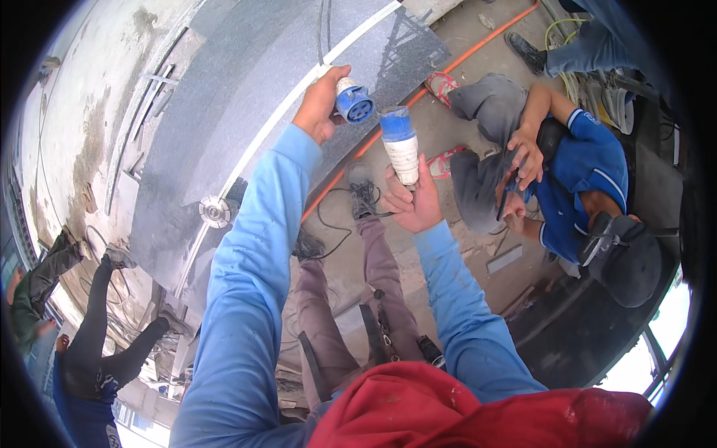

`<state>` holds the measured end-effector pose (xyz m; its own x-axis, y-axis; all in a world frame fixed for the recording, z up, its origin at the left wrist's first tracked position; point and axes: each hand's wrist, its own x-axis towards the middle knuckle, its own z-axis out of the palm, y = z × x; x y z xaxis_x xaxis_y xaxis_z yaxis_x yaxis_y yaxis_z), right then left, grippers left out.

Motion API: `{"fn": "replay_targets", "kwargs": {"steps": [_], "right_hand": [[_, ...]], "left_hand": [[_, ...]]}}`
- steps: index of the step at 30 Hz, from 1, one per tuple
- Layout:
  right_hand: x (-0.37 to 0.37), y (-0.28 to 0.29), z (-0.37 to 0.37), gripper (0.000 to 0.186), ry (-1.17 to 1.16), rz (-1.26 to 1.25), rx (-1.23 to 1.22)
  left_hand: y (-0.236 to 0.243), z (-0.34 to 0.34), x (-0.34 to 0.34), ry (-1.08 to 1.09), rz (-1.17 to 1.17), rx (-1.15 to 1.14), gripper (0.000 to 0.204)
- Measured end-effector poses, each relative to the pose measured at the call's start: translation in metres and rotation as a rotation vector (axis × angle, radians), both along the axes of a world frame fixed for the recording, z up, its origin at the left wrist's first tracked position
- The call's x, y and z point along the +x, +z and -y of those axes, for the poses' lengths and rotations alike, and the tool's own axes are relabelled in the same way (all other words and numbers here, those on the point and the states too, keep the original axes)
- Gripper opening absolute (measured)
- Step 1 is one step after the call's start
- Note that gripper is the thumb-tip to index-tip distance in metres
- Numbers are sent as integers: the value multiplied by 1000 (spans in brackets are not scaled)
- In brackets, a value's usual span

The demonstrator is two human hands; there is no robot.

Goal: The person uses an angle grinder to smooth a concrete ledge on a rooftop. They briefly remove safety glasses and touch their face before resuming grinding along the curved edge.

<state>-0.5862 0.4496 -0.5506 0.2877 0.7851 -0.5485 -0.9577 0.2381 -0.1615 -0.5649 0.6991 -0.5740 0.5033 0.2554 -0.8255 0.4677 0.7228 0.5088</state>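
Socket (pixel 352 100) and plug (pixel 399 143) appear light and stiff, best held by the white bodies, where left fingers (pixel 338 72) and right fingers (pixel 396 193) clamp respectively.

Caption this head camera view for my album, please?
Left hand holds a blue-and-white connector, right hand a second connector, not joined; nearby, a person in blue.

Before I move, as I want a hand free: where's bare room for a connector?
Bare: the grey slab between the white strip and its own left edge, above the round disc. Crowded: around your shoes, the black cable and the crouching co-worker.
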Motion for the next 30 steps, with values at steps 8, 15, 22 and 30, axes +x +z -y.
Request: {"fn": "replay_targets", "kwargs": {"steps": [8, 15, 22, 30], "right_hand": [[-15, 3, -3, 76, -5, -136, 156], [-13, 16, -3, 69, 77, 59, -93], [-26, 48, -23, 48, 114, 1151, -676], [-27, 67, -34, 44, 199, 1312, -758]], "left_hand": [[24, 15, 0, 6, -24, -7, 44], [29, 13, -4, 56, -17, 70, 44], [15, -5, -18, 90, 69, -27, 34], [15, -15, -26, 89, 116, -67, 31]]}}
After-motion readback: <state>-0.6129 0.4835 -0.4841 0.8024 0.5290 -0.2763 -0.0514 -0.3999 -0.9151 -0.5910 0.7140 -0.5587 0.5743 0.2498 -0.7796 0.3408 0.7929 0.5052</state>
